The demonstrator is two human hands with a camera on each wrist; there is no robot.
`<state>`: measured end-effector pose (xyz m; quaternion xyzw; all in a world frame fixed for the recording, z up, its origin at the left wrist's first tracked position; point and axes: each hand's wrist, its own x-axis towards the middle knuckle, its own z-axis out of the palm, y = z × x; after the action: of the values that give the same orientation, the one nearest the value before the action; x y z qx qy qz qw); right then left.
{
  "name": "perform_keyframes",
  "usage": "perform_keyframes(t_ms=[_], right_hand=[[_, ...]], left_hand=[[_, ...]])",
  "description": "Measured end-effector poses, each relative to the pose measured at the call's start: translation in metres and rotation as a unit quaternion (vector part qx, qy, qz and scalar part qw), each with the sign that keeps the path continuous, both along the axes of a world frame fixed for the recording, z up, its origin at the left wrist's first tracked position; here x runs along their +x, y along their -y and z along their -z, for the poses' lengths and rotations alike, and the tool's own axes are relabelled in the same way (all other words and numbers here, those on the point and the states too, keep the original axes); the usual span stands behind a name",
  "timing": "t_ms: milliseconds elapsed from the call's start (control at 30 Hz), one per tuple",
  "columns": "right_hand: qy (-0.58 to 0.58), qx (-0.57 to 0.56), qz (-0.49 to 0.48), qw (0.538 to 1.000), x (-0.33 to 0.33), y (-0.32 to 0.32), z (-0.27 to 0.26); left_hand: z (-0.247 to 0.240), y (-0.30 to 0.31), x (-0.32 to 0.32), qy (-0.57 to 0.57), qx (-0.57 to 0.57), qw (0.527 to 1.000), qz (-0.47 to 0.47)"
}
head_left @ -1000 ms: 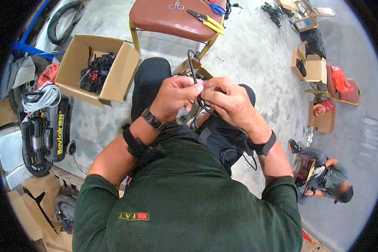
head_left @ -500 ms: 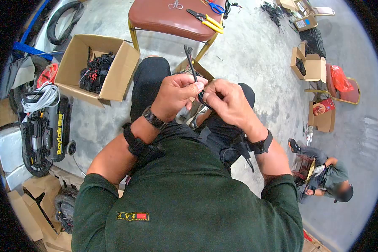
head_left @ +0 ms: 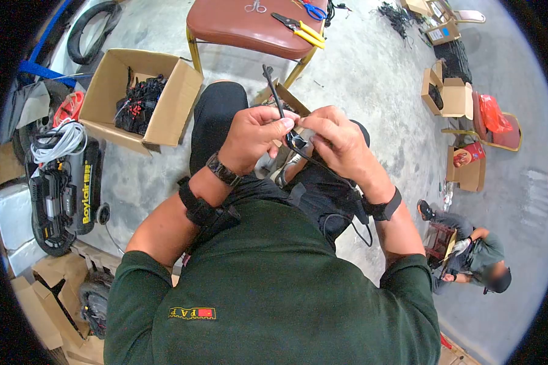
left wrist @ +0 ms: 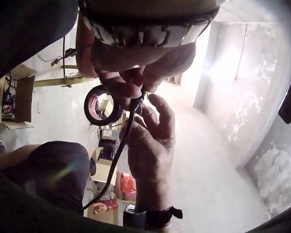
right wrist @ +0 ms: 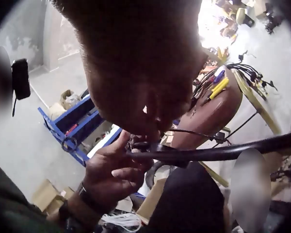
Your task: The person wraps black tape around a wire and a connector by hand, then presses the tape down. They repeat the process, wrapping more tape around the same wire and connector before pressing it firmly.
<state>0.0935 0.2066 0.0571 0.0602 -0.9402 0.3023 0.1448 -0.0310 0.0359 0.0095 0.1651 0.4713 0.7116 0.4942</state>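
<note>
A black cable stands up from between the two hands, and a length of it runs down past the right wrist to the lap. My left hand pinches it between thumb and fingers. Just to the right, my right hand has thumb and forefinger closed at the small black part on the cable; what exactly they pinch is too small to tell. In the left wrist view the cable hangs from the fingertips, and the right hand is close below the left.
Ahead, a brown chair bears yellow-handled pliers, scissors and blue-handled cutters. An open carton with black wiring stands at the left, beside a black machine. A seated person is at the right.
The cable's upper end has swung up and left from its earlier bend. My right hand's fingers have shifted on the part, first lower, then back up. My left hand has hardly moved.
</note>
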Motion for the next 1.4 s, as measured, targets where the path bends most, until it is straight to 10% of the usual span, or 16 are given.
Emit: perform_keyframes(t_ms=[467, 733, 1000, 1133, 1400], right_hand=[[-0.032, 0.091, -0.085, 0.992, -0.004, 0.006, -0.003], [0.141, -0.106, 0.049, 0.983, -0.004, 0.014, -0.009], [0.283, -0.369, 0.126, 0.876, -0.007, 0.019, -0.013], [0.129, -0.193, 0.016, 0.973, 0.001, 0.013, -0.012], [0.034, -0.011, -0.054, 0.998, 0.01, 0.002, -0.018]], left_hand=[[0.01, -0.001, 0.0, 0.015, -0.014, 0.999, 0.028], [0.01, 0.001, 0.003, -0.031, -0.028, 0.999, 0.023], [0.003, -0.001, 0.005, -0.06, -0.022, 0.998, -0.002], [-0.003, 0.002, 0.001, -0.057, -0.048, 0.997, 0.003], [0.0, 0.004, 0.0, 0.023, -0.039, 0.999, 0.027]])
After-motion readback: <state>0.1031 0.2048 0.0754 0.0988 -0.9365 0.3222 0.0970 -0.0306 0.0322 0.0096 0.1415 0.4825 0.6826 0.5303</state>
